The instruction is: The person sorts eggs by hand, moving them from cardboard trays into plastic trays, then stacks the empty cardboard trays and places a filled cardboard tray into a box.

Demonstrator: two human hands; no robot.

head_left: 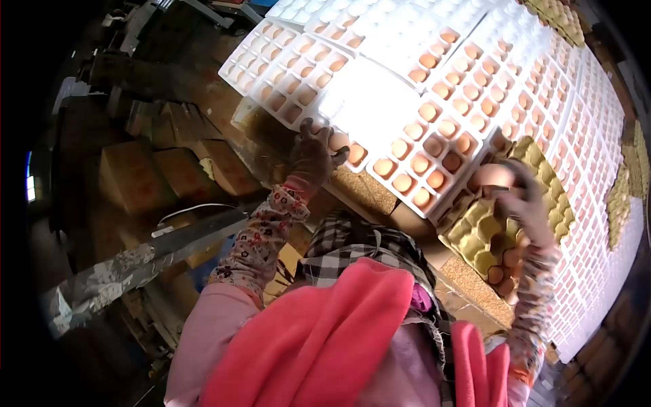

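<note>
My gloved left hand (313, 152) is at the near edge of a white foam tray (369, 115), its fingers curled by an egg (338, 141); another egg (357, 154) sits just right of the fingertips. Over a yellow egg tray (475, 234) on the right is my right hand (527, 203), blurred, with its fingers closed around brown eggs (494, 178). Several eggs lie in the near end of that yellow tray. Between my hands stands a white tray (439, 197) with eggs in its cells.
Many white trays of eggs (536, 102) cover the surface ahead and right. More yellow trays (559, 20) lie at the far right. Brown cardboard boxes (135, 178) stand on the left, near a worn metal rail (146, 261).
</note>
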